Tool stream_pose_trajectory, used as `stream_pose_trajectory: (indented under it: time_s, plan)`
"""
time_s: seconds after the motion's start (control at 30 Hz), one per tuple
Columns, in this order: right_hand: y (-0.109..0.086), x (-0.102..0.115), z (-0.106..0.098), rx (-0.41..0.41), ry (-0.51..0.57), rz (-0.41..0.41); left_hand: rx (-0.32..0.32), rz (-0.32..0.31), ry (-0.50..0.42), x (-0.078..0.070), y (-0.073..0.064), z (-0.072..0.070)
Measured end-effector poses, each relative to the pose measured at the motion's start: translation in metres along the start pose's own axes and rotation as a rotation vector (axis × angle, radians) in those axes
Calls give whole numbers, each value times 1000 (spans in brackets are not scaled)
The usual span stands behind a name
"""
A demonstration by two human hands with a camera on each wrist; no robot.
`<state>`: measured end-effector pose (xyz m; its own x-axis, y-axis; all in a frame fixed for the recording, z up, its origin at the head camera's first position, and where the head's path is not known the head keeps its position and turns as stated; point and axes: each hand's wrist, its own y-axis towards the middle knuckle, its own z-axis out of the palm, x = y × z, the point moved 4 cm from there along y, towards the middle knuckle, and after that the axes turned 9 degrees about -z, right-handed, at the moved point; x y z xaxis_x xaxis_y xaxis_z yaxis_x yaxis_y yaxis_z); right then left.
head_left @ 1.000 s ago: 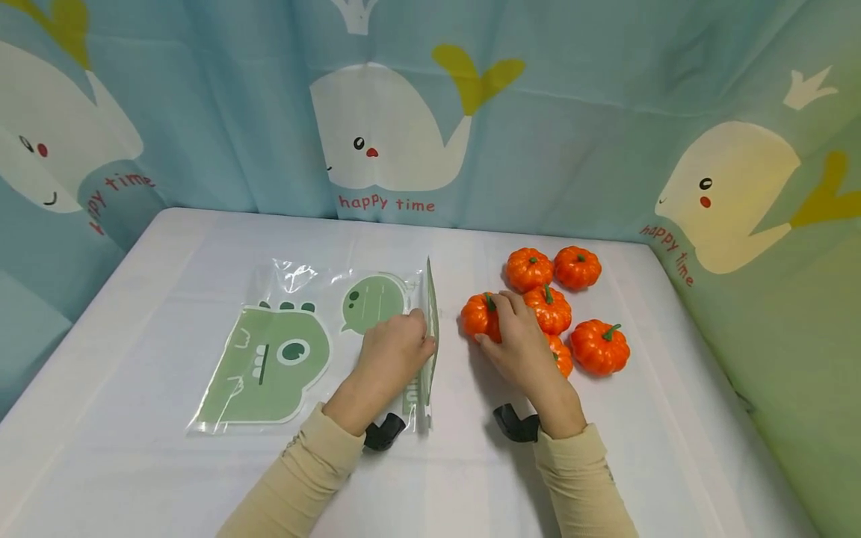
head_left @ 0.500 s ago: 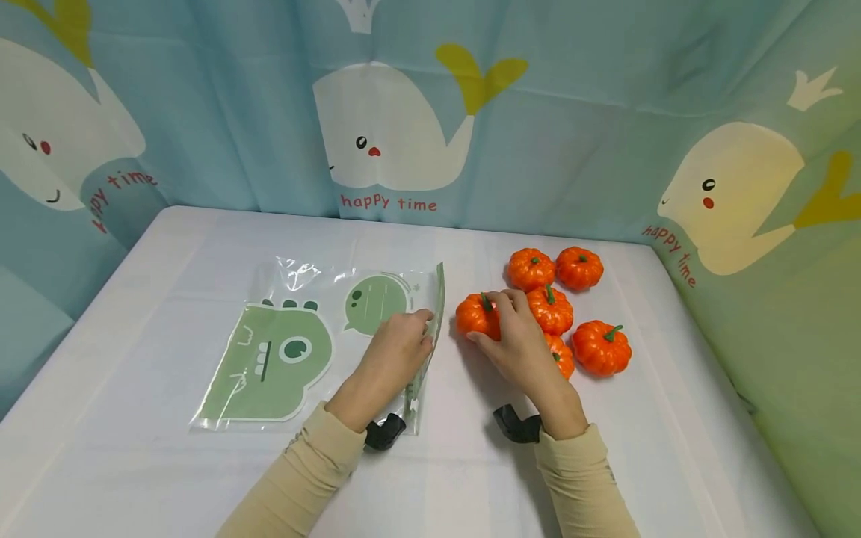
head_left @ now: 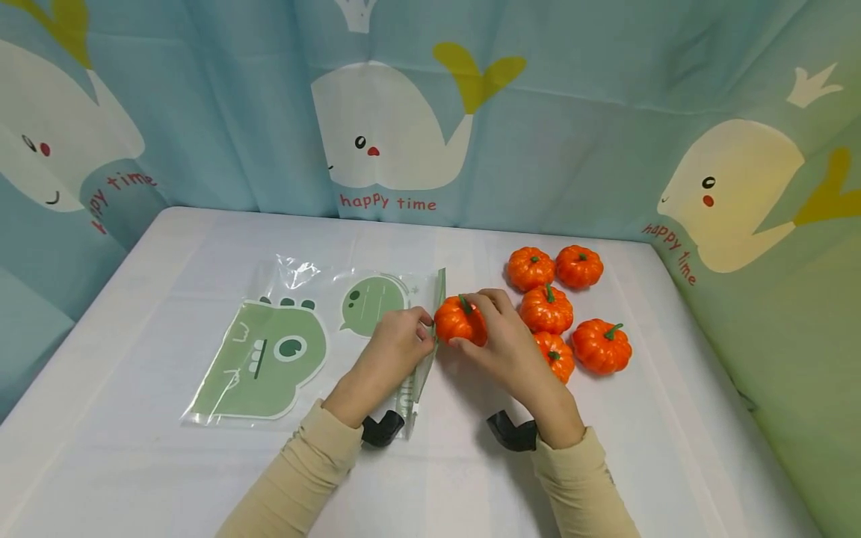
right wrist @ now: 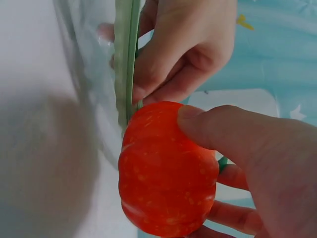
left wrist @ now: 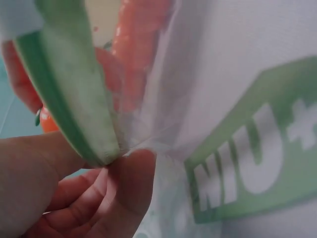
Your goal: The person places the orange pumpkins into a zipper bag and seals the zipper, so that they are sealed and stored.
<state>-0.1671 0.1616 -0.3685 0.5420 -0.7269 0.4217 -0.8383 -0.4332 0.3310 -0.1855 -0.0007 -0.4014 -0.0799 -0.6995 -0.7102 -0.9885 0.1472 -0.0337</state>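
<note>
A clear zip bag point(head_left: 316, 388) printed with a green cartoon monster lies on the white table. My left hand point(head_left: 400, 340) pinches the green zip edge point(left wrist: 69, 109) of its opening between thumb and finger, as the left wrist view shows. My right hand point(head_left: 507, 340) grips a small orange toy pumpkin point(right wrist: 168, 168) with a green stem, thumb on one side and fingers round the other. That pumpkin is right at the bag's mouth, beside the left fingertips. In the left wrist view its orange shows partly through the clear plastic.
Several more toy pumpkins point(head_left: 602, 347) sit in a group to the right of my right hand. Behind the table point(head_left: 222, 478) hangs a blue curtain point(head_left: 572, 149) with printed whales. A black wrist mount point(head_left: 383, 429) shows at each wrist.
The right hand has carried the pumpkin left, from beside the group up to the bag's opening. The left hand keeps its pinch, and the bag's zip edge has shifted and tilted.
</note>
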Motion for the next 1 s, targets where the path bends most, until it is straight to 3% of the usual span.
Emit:
stream_pose_trajectory:
  time_s: [0.23,0.5,0.77,1.0]
  plan:
    - [-2,3,4,36,-56,-6,127,-130,-213,6,1,-3]
    - [-4,0,10,81,-68,25,177,-205,-330,10,2,-9]
    - [-4,-2,13,126,-82,37,165,-187,-377,7,-1,-14]
    - [-2,-2,13,118,-82,35,146,-122,-446,-4,-5,-30]
